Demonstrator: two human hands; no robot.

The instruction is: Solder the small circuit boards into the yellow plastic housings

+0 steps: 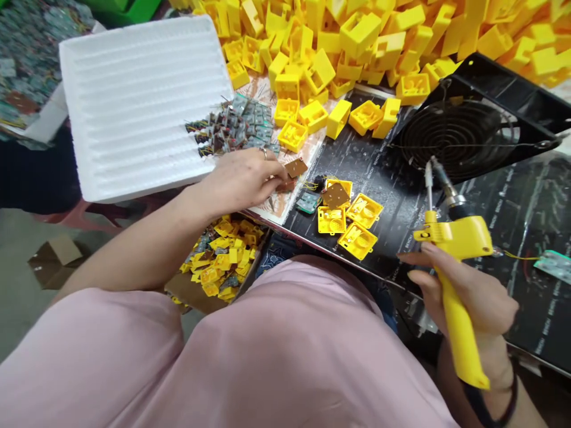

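Note:
My right hand is wrapped round the handle of a yellow soldering gun, its tip pointing up in front of a black fan. On the left, my left hand has its fingers pinched at a small brown circuit board, partly hidden by the fingertips. Another brown board lies just beyond them. Between the hands, several open yellow housings sit on the table, and a brown board lies over one of them. Beside these is a green board with yellow wires.
Behind my left hand lies a stack of wired circuit boards, partly on a white foam sheet. Yellow cases are heaped along the back. A carton of yellow parts stands below the table edge. A green board lies far right.

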